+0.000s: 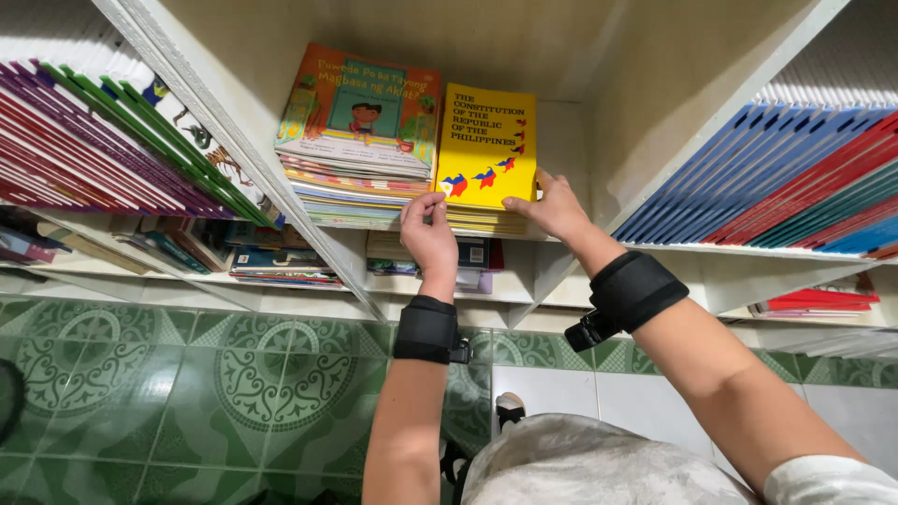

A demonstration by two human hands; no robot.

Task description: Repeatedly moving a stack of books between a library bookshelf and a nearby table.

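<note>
Both your arms reach up and forward into the middle compartment of the white wooden bookshelf, each wrist wrapped in a black strap band. Your left hand is raised with the fingers curled narrow, thumb and fingertips pinching the lower left corner of the thin yellow paperback booklet. Your right hand comes in from the right, palm turned toward the shelf, its fingers bent around the booklet's lower right edge; how far they wrap behind it is hidden. The forearm on that side slants steeply up from the lower right corner, while the left forearm rises almost straight.

The yellow booklet lies flat on top of a short stack of similar thin books on that shelf board, its cover facing up. Just beside it, touching on the left, sits a taller pile topped by an orange and green picture book.

To the left, a row of slim purple and green books leans in the next compartment. To the right, blue, red and teal folders stand slanted. Below lies the green patterned tile floor, with more books on the lower shelves.
</note>
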